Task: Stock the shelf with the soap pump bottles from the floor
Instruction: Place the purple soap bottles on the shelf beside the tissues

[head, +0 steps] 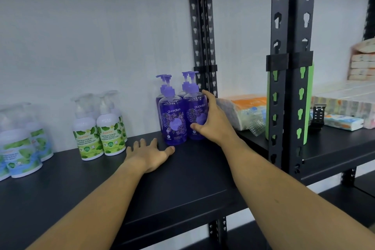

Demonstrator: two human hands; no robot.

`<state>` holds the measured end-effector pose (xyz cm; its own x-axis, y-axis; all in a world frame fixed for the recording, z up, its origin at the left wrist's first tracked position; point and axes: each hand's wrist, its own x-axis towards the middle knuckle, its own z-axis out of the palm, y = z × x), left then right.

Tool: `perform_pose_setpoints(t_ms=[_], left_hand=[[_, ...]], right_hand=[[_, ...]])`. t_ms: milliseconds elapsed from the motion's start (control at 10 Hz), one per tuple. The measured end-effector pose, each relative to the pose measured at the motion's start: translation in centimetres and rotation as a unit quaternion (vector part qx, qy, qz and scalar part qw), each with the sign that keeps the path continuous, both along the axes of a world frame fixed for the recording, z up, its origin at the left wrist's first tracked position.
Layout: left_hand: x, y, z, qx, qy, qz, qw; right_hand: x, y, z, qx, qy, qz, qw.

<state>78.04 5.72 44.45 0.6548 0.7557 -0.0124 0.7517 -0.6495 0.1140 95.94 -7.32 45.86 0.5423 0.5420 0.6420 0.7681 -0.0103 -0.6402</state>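
Observation:
Several purple soap pump bottles stand upright in a tight cluster on the black shelf [182, 184]. My right hand [213, 119] is wrapped around the front right purple bottle [195, 109], thumb on its label and fingers round its right side. The front left purple bottle [172, 122] stands touching it. My left hand [149, 154] lies flat on the shelf just in front of that cluster, fingers spread, holding nothing. Further left stand white pump bottles with green leaf labels [99, 134], and white ones with blue-green labels [20, 148] at the far left.
Black slotted uprights [203, 46] [292, 87] divide the shelf bays. The right bay holds tissue packs [241, 111], a green cylinder [308, 103] behind the post, a black watch [317, 115] and stacked packets [361, 63]. A lower shelf [345, 199] shows below right.

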Motion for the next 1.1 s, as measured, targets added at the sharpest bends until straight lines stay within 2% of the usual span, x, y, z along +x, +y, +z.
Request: perform_pose_setpoints(t_ms=[600, 700, 800, 900, 1000, 1100], left_hand=[[-0.1, 0.0, 0.1, -0.002, -0.002, -0.001, 1.0], [-0.2, -0.1, 0.2, -0.003, -0.005, -0.001, 1.0], [-0.4, -0.5, 0.3, -0.003, -0.009, -0.001, 1.0], [-0.6, -0.9, 0.4, -0.001, -0.02, -0.001, 1.0], [-0.9, -1.2, 0.7, 0.008, -0.03, 0.001, 1.0], [-1.8, -2.6, 0.9, 0.017, -0.042, -0.005, 0.999]], right_hand=[[0.2, -0.1, 0.0, -0.002, -0.005, -0.013, 1.0], [0.2, -0.2, 0.0, -0.002, 0.005, -0.013, 1.0], [-0.2, -0.3, -0.2, 0.0, 0.054, -0.009, 0.998], [-0.9, -0.8, -0.5, -0.023, 0.083, -0.033, 0.996], [-1.6, -1.7, -0.4, -0.061, 0.06, -0.068, 0.994], [-2.9, -3.3, -0.4, -0.168, 0.037, -0.097, 0.98]])
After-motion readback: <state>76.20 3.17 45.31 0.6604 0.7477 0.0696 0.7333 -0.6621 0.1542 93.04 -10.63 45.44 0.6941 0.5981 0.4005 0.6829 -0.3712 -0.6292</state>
